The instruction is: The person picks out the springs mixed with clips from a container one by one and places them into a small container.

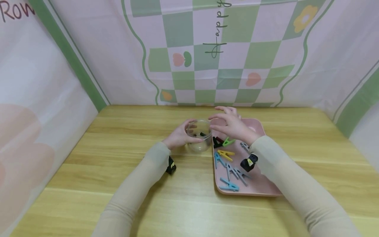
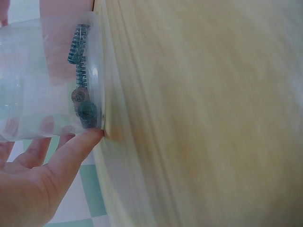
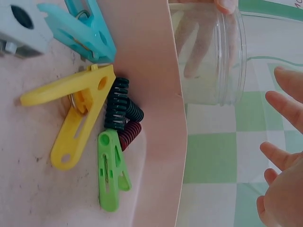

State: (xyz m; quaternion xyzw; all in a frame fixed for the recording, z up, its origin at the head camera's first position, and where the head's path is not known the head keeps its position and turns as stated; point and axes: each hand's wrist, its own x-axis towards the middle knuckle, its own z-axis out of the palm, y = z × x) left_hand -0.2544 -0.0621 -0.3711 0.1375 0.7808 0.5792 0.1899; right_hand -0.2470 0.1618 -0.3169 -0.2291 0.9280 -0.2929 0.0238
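Observation:
My left hand (image 1: 180, 135) grips a clear round jar (image 1: 199, 144) standing on the table, fingers and thumb wrapped around its side. Inside, at the bottom, lie dark ribbed coil pieces (image 2: 81, 73), shown in the left wrist view. Beside the jar's rim, above the tray's far left corner, my right hand (image 1: 233, 126) has its fingers spread and nothing between them. Below it in the pink tray (image 1: 262, 182) are a dark ribbed coil piece (image 3: 116, 106), a dark red one (image 3: 131, 135), a green clothespin (image 3: 109, 189) and a yellow clothespin (image 3: 90, 98).
Blue and grey clothespins (image 1: 229, 186) lie nearer the front of the tray. The tray's left wall stands close to the jar. Behind the wooden table (image 1: 133, 125) hangs a checked cloth (image 1: 204, 79), and another cloth hangs at the left.

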